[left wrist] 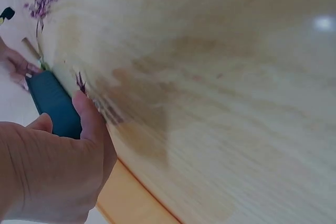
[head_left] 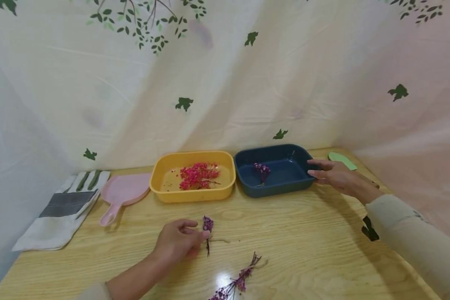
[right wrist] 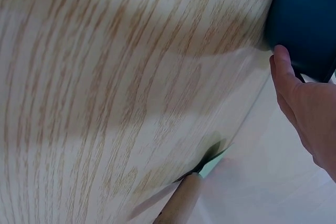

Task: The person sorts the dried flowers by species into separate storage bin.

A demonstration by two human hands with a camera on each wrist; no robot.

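Note:
My left hand (head_left: 181,237) pinches a small sprig of purple dried flowers (head_left: 208,224) between thumb and forefinger, just above the table. In the left wrist view only a purple tip of the sprig (left wrist: 80,81) shows past the fingers. My right hand (head_left: 337,177) touches the right end of the dark blue tray (head_left: 275,189), its fingers fairly straight at the rim. In the right wrist view a finger lies along the tray's outer wall. A purple sprig (head_left: 262,170) lies inside that tray. More purple dried flowers (head_left: 241,281) lie at the table's near edge.
Left of the blue tray stands a yellow tray (head_left: 193,196) holding pink-red dried flowers (head_left: 198,175). A pink dustpan (head_left: 125,189) and a striped cloth (head_left: 61,216) lie farther left. Behind the right hand is a green-bladed tool (head_left: 341,159) with a wooden handle. A fabric curtain (head_left: 225,91) hangs behind.

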